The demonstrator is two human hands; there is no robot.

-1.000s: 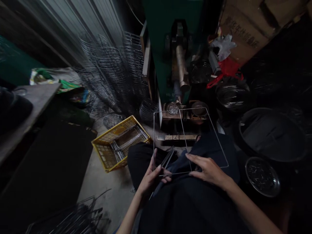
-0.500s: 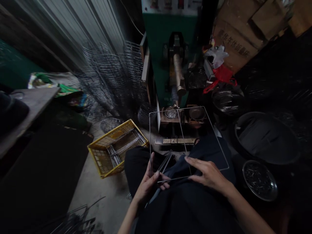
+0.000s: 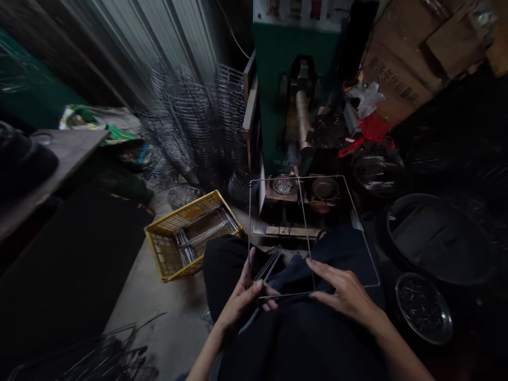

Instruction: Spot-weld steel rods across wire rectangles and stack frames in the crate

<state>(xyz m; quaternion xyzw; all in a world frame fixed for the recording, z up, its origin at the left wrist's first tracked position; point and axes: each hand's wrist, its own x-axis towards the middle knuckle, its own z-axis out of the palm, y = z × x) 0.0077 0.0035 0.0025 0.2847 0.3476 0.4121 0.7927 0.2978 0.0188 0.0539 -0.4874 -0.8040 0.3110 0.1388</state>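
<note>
A thin rectangular wire frame (image 3: 250,222) spans the space over my lap, with a middle wire (image 3: 305,222) running from its far side to its near side. My left hand (image 3: 243,299) is closed on its near left corner. Several straight wire rods (image 3: 270,263) stick out by that hand's fingers; whether they are held or rest on my lap, I cannot tell. My right hand (image 3: 344,286) is closed on the near end of the middle wire, thumb by the near side. The frame's far side lies just below the metal tip (image 3: 294,170) of a green machine (image 3: 270,106); contact is unclear.
A yellow crate (image 3: 162,254) with metal rods stands at left on the floor. Behind it rise stacks of wire racks (image 3: 194,116). On the machine's ledge sits a dish of small metal parts (image 3: 283,184). To the right are a round metal bowl (image 3: 424,307) and a large dark basin (image 3: 440,238).
The view has turned slightly, so the machine and surroundings appear further right. Both hands keep the same grip, and the wire frame appears slightly further right and lower at its near side.
</note>
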